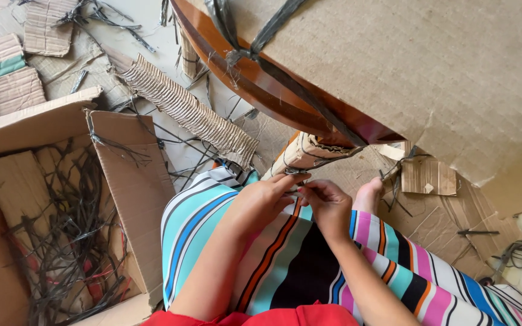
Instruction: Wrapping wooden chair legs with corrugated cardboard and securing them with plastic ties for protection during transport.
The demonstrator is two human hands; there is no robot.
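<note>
My left hand [266,200] and my right hand [327,202] meet fingertip to fingertip over my lap, both pinching a thin dark strap [294,191]. Just above them stands a furniture leg wrapped in cardboard [300,154], bound with dark straps. It belongs to a brown wooden piece [255,84] covered with a big cardboard sheet [406,66]; dark straps [255,45] cross its rim. My lap is covered by a striped cloth [297,259] in teal, pink, black and orange. My bare foot [368,196] shows beside my right hand.
An open cardboard box [134,181] at the left holds a tangle of dark straps [74,241]. A strip of corrugated cardboard [188,111] lies on the floor beyond my knee. Torn cardboard pieces [13,78] lie at the upper left and cardboard scraps [427,178] at the right.
</note>
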